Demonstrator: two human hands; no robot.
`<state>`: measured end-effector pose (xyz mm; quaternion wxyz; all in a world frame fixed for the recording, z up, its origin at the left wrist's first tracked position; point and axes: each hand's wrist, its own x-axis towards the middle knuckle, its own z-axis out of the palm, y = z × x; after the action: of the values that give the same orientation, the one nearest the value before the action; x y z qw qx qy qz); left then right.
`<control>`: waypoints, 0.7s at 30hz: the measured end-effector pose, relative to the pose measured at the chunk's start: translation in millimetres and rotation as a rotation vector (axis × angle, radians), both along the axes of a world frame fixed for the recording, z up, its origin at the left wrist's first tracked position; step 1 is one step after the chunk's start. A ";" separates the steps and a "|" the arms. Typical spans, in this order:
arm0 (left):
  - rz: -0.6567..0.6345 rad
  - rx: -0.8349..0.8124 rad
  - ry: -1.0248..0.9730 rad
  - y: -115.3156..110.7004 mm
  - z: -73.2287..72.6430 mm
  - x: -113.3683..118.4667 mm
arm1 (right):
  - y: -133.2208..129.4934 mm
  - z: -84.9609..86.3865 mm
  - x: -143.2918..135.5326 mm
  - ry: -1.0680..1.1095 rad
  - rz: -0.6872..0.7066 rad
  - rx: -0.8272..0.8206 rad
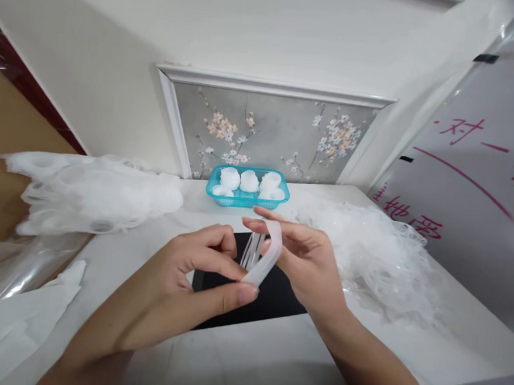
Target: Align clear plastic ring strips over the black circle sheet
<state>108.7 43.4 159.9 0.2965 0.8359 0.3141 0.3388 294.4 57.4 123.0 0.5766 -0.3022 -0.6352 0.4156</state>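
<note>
Pinched the white band (274, 249) between thumb and forefinger of the left hand (181, 263), above the black mat (271, 296) on the tabletop (227, 360), and set the right hand (312, 249) at its upper part with fingers reaching past it, but could not tell grip from mere touch there. Saw beyond the mat the blue tray (247, 203) with white rolls (249, 181) inside, flanked by a left heap (102, 193) and a right heap (380, 254) of white rings. Saw farther out a floral panel (279, 129) and, rightward, a whiteboard (473, 178) with red writing.
</note>
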 end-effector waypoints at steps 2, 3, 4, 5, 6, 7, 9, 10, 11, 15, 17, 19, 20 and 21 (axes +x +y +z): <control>0.028 0.084 0.051 -0.3 -1.1 1.6 | 2.2 -0.1 -0.4 0.067 0.191 -0.084; 0.048 0.134 0.075 -1.5 -1.6 2.8 | 3.1 -0.2 -0.9 0.103 0.284 -0.104; 0.070 0.190 0.091 -3.2 -1.9 4.0 | 3.8 -0.4 -1.4 0.129 0.362 -0.109; 0.093 0.248 0.099 -5.4 -2.1 5.1 | 3.9 -0.5 -1.8 0.141 0.415 -0.106; 0.117 0.301 0.104 -7.9 -2.3 6.0 | 3.6 -0.5 -2.2 0.139 0.440 -0.094; 0.140 0.348 0.105 -10.4 -2.3 6.7 | 2.7 -0.4 -2.3 0.127 0.442 -0.078; 0.186 0.431 0.102 -14.6 -2.6 6.8 | -0.2 0.2 -1.9 0.089 0.418 -0.037; 0.204 0.471 0.101 -16.1 -2.7 6.3 | -1.9 0.7 -1.6 0.074 0.403 -0.013; 0.218 0.512 0.101 -16.9 -2.8 5.4 | -3.4 1.3 -1.1 0.061 0.390 0.010; 0.237 0.672 0.124 -16.7 -1.1 0.1 | -7.3 4.1 1.3 0.015 0.366 0.094; 0.218 0.718 0.156 -15.6 1.1 -2.0 | -8.2 5.5 2.7 -0.007 0.344 0.128; 0.185 0.733 0.191 -14.6 3.4 -3.0 | -8.9 6.7 4.0 -0.035 0.311 0.153; 0.173 0.738 0.200 -14.3 4.3 -3.0 | -9.3 7.3 4.6 -0.049 0.300 0.161; 0.166 0.745 0.198 -14.3 5.2 -2.9 | -9.8 7.8 5.0 -0.059 0.294 0.170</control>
<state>105.8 29.1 165.0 -0.0874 0.8865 0.2632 0.3703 299.4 47.7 130.8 0.5141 -0.1684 -0.7220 0.4312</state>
